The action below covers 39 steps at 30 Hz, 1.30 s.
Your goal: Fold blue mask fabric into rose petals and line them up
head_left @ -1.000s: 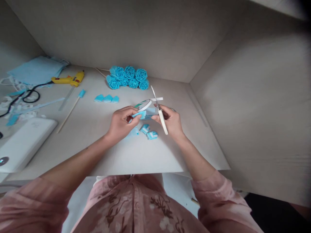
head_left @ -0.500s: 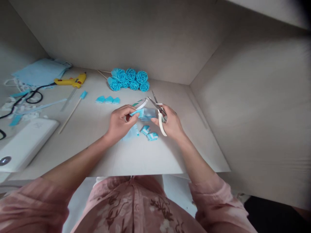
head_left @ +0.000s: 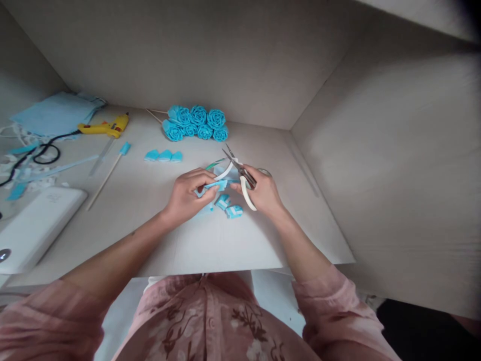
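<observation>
My left hand (head_left: 188, 193) pinches a folded piece of light blue fabric (head_left: 221, 185) between thumb and fingers. In my right hand (head_left: 263, 188) are scissors (head_left: 246, 185) with cream handles, their blades slightly apart and pointing away from me. The right thumb reaches to the fabric's right end. Just behind the fabric is a white-and-green ring, apparently a tape roll (head_left: 224, 171); whether a hand holds it I cannot tell. Two small blue folded pieces with white strips (head_left: 233, 211) lie on the table below my hands.
Several blue fabric roses (head_left: 198, 116) on sticks lie at the back. Folded blue petals (head_left: 163, 156) and a blue-tipped stick (head_left: 107, 179) are to the left. Farther left are a yellow glue gun (head_left: 108, 127), blue face masks (head_left: 56, 113), scraps (head_left: 26, 175) and a white power bank (head_left: 48, 220).
The fabric has turned from showing its flat face to nearly edge-on. The scissors have shifted slightly left and up with my right hand. The view has moved slightly.
</observation>
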{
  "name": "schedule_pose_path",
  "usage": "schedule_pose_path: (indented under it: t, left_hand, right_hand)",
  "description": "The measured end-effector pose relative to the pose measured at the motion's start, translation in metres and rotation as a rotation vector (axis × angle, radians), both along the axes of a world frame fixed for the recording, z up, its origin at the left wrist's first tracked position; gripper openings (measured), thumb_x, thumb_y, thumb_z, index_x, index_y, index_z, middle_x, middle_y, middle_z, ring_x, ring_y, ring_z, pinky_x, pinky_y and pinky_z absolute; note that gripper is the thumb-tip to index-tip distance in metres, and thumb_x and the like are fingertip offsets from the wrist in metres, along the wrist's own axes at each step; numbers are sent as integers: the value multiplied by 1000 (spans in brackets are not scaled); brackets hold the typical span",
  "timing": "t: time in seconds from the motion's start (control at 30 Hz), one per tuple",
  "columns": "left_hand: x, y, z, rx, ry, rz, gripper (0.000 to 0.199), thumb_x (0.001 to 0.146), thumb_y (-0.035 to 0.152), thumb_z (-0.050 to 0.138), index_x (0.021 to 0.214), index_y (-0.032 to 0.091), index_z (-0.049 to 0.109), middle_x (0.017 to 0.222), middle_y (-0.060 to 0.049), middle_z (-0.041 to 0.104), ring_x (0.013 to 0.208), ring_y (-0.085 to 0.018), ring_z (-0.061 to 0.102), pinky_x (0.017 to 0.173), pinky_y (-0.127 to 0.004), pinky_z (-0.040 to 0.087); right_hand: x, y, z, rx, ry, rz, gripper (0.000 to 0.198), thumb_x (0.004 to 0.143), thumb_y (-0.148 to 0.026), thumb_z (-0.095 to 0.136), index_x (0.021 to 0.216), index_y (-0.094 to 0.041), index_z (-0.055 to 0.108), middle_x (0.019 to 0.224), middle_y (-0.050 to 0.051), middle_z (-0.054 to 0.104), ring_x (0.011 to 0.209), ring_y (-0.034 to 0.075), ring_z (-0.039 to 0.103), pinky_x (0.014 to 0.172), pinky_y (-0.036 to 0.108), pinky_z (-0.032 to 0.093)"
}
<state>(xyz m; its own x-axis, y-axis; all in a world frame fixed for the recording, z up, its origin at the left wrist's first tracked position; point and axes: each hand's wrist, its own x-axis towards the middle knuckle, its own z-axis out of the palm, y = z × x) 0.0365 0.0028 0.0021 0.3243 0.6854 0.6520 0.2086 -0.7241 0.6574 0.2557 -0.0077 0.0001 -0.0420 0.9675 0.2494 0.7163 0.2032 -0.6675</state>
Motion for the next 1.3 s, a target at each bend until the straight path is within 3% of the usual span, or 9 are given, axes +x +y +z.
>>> schedule_pose_path:
  t: [0.27, 0.63, 0.77, 0.9, 1.03, 1.13, 1.23, 1.3]
  left_hand:
    - [0, -1, 3, 46, -13, 30, 14, 84, 17, 62, 69, 16, 64, 77, -4, 72, 65, -11, 59, 56, -21, 43]
    - [0, 0, 2, -86, -43, 114, 16, 82, 21, 62, 66, 17, 62, 71, -3, 66, 59, -10, 53, 52, -21, 38]
    - [0, 0, 3, -147, -64, 145, 17, 81, 23, 61, 65, 17, 60, 70, -2, 65, 61, -11, 53, 52, -21, 37]
    - [0, 1, 4, -181, -78, 182, 16, 80, 24, 61, 65, 17, 60, 68, -1, 64, 60, -11, 52, 54, -22, 36]
    - [-3, 3, 3, -220, -127, 190, 15, 80, 24, 61, 66, 18, 60, 70, 0, 63, 61, -11, 50, 57, -24, 36]
    - [-5, 6, 3, -266, -149, 221, 16, 79, 25, 63, 64, 19, 59, 62, 3, 54, 56, -10, 43, 54, -24, 32]
    - [-8, 9, 4, -329, -209, 244, 17, 77, 24, 64, 62, 19, 58, 56, 4, 46, 52, -10, 37, 50, -25, 28]
    - [-9, 11, 4, -357, -284, 233, 17, 77, 25, 65, 62, 19, 58, 56, 4, 47, 52, -10, 38, 51, -24, 29]
  right_hand:
    - [-1, -1, 0, -19, 92, -13, 51, 73, -54, 74, 112, -21, 73, 68, -2, 58, 60, 13, 47, 57, 24, 37]
    - [-4, -4, 0, 33, 113, -35, 35, 75, -53, 71, 85, -20, 70, 61, -4, 39, 58, 11, 33, 52, 24, 27]
    - [-3, -1, -4, 37, 193, -43, 36, 72, -54, 74, 85, -20, 71, 64, -3, 45, 60, 11, 39, 55, 24, 32]
    - [-1, 0, -1, -17, 414, -11, 51, 66, -56, 79, 102, -21, 72, 72, -1, 56, 64, 12, 49, 58, 25, 40]
    - [1, -1, 7, -108, 612, 99, 64, 65, -59, 78, 116, -21, 67, 70, -3, 55, 55, 9, 45, 52, 24, 39]
    - [3, -2, 12, -131, 706, 142, 66, 67, -64, 74, 116, -21, 62, 71, -4, 55, 53, 8, 44, 49, 23, 38]
    - [14, -7, 19, -104, 670, 99, 61, 70, -64, 71, 113, -23, 59, 78, -2, 57, 60, 10, 50, 54, 23, 42]
    - [29, -19, 27, -97, 494, 40, 55, 71, -54, 74, 114, -24, 59, 83, -1, 60, 69, 11, 55, 62, 24, 46]
